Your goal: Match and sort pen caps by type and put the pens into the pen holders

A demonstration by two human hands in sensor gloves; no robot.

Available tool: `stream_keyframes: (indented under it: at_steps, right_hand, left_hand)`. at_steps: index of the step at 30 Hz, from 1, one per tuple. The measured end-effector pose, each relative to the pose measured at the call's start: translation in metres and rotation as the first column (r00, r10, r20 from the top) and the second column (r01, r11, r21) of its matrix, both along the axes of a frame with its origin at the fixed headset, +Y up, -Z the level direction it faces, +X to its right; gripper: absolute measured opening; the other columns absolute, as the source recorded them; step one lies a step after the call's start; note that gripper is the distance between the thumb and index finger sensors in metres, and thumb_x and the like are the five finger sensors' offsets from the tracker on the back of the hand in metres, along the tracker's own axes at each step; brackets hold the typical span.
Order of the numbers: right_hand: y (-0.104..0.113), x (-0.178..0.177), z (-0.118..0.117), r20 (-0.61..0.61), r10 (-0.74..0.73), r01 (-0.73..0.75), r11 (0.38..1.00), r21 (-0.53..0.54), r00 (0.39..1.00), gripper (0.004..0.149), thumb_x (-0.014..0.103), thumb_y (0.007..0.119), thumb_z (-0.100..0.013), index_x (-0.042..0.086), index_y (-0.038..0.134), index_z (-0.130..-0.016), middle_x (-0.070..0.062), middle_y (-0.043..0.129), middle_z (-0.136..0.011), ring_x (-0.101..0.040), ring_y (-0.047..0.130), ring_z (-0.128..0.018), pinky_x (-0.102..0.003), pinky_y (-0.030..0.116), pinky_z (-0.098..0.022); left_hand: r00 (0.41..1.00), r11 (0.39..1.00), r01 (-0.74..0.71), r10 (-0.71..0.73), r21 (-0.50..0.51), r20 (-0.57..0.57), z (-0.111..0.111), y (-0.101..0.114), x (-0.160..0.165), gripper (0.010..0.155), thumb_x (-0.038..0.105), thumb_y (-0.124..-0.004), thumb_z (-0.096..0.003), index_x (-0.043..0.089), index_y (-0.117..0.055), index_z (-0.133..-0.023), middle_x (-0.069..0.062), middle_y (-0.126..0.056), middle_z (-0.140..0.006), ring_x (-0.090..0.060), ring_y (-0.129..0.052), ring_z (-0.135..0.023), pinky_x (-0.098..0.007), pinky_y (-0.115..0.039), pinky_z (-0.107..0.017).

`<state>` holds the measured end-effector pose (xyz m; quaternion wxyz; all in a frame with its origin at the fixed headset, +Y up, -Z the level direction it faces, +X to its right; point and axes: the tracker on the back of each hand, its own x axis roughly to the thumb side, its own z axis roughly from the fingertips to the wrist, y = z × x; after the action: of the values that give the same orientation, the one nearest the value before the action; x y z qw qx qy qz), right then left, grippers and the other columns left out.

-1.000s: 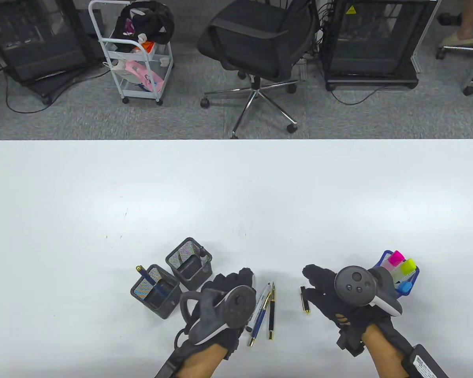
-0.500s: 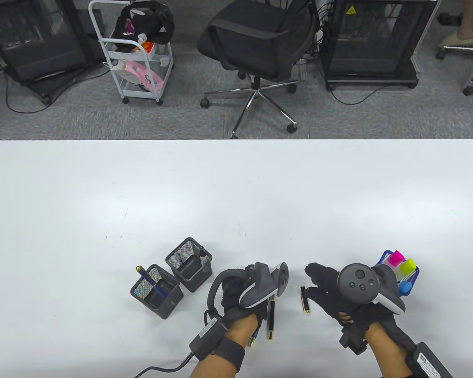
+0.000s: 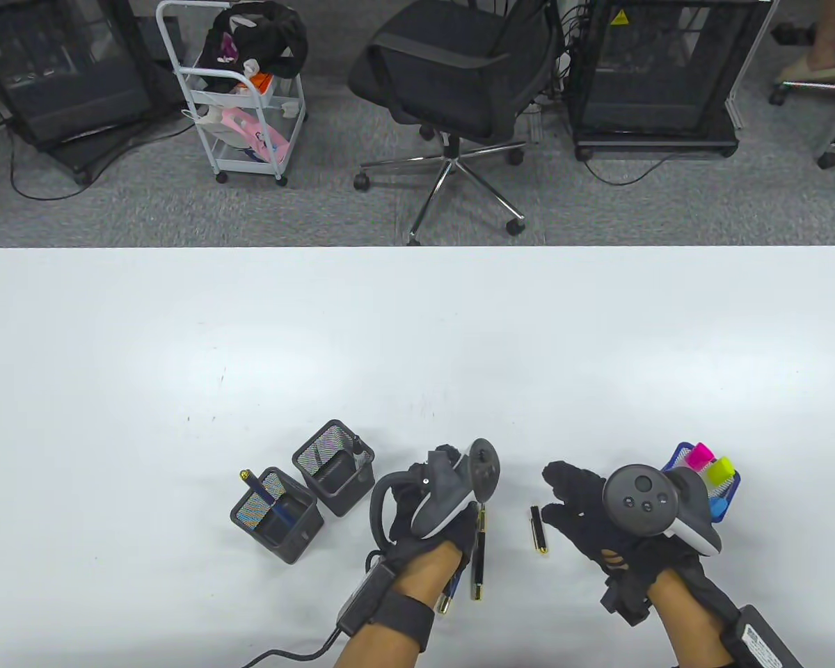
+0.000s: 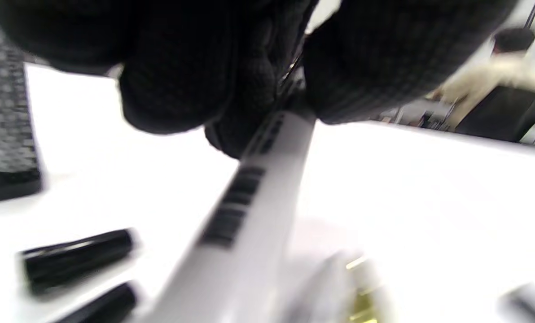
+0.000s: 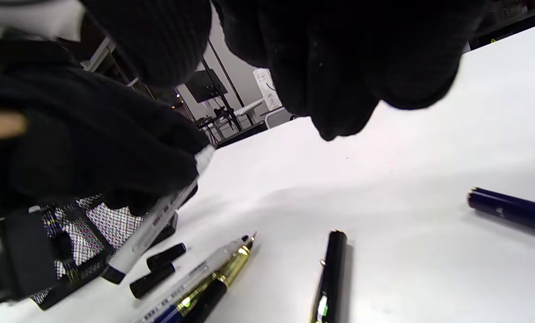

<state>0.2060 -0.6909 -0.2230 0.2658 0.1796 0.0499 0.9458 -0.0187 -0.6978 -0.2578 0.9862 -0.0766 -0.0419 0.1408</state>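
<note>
My left hand (image 3: 437, 516) pinches a white marker (image 4: 249, 202) by its upper end; the marker slants down toward the table, its black tip low beside a black mesh holder (image 5: 97, 224). Two loose black caps (image 5: 160, 264) lie by that tip. On the table to the hand's right lie a black-and-gold pen (image 3: 479, 557) and a blue pen (image 3: 447, 600), both partly under the wrist. A black cap with gold trim (image 3: 538, 530) lies just left of my right hand (image 3: 572, 497), which hovers with spread fingers and holds nothing.
Two black mesh holders (image 3: 334, 465) (image 3: 276, 515) stand left of my left hand, one with a blue pen in it. A blue holder (image 3: 729, 487) with highlighters stands behind my right hand. A dark blue pen part (image 5: 510, 208) lies further right.
My left hand has turned over, shifted right and lifted the white marker out of the group of pens. The right hand has barely moved.
</note>
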Motion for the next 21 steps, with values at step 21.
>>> stream_keyframes:
  at_steps: [21]
  right_hand:
    - [0.02,-0.022,0.017,0.031,-0.208,0.203,0.971,0.123,0.978,0.059,0.036,0.097,-0.039,0.004,0.078,-0.084,-0.016,0.101,-0.067,-0.03,0.111,-0.049,-0.041,0.095,-0.036]
  left_hand:
    - [0.761,0.765,-0.64,0.62,0.067,0.193,0.032,0.032,-0.029,0.066,0.03,-0.09,-0.0466,0.005,-0.065,-0.102,-0.019,-0.095,-0.085,-0.034,-0.106,-0.055,-0.056,-0.086,-0.04]
